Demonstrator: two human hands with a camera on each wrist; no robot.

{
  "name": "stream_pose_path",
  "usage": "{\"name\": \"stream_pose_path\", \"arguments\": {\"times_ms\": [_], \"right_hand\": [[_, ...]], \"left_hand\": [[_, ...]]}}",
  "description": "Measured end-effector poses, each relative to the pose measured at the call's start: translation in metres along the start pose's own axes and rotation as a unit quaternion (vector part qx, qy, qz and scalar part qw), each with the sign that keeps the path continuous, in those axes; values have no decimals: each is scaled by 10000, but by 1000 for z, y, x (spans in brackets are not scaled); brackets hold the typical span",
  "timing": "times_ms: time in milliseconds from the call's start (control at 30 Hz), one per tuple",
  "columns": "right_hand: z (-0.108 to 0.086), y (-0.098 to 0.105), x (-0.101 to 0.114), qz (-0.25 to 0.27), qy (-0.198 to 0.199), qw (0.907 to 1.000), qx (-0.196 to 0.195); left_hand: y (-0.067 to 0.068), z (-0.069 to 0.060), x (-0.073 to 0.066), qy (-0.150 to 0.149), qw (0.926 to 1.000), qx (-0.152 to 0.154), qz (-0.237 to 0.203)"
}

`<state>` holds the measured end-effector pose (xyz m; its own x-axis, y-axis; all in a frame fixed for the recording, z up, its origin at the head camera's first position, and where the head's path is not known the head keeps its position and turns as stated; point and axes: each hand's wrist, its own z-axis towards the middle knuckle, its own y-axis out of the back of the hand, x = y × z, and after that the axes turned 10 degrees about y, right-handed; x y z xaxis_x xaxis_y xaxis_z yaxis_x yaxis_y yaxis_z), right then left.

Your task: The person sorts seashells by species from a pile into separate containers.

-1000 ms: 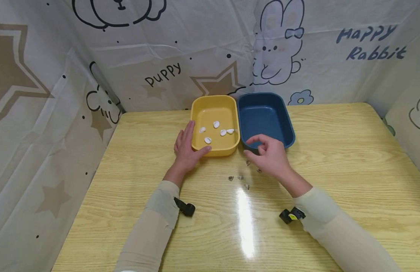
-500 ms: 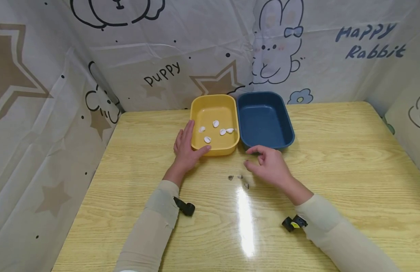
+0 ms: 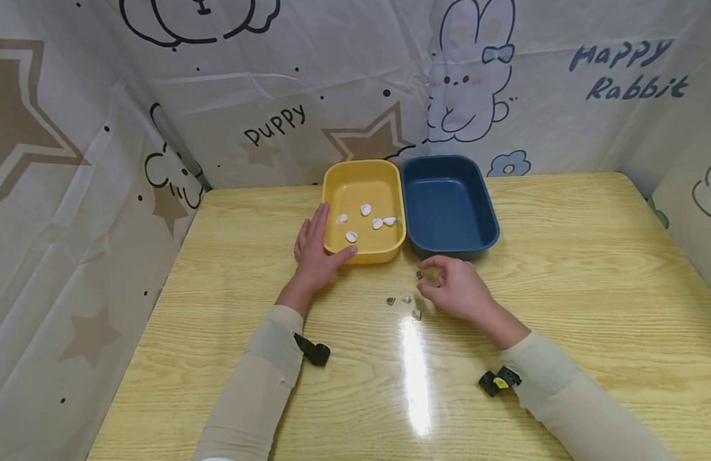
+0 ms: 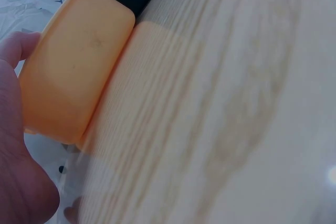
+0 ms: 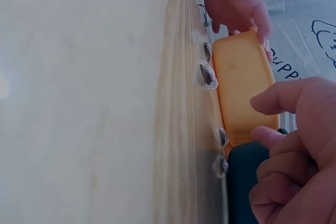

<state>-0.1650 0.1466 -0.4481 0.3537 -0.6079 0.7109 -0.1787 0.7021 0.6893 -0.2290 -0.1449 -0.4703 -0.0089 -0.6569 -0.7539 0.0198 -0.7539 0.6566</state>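
The left hand grips the front left corner of a yellow container, with fingers along its side and thumb at the front rim. Several white shells lie inside. Just in front of the blue container, the right hand hovers with thumb and index finger apart. A small dark shell shows near those two fingertips; other grey shells lie to the left and below. In the right wrist view, nothing is between the right hand's thumb and index finger, and shells line the table.
A blue container with no shells visible inside stands against the yellow one's right side. Both are near the back edge of the wooden table. A printed cloth hangs behind and to the left.
The right hand has moved from over the blue container's front rim toward the person, down near the shells. The left hand and the yellow container have stayed in place.
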Motion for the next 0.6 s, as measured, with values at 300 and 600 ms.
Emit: {"name": "stream_pose_path", "arguments": {"times_ms": [300, 600], "right_hand": [[2, 0, -8, -241, -102, 9987, 437], [4, 0, -11, -350, -248, 9978, 511]], "left_hand": [[-1, 1, 0, 14, 10000, 5, -15], [0, -1, -1, -3, 10000, 17, -83]]}}
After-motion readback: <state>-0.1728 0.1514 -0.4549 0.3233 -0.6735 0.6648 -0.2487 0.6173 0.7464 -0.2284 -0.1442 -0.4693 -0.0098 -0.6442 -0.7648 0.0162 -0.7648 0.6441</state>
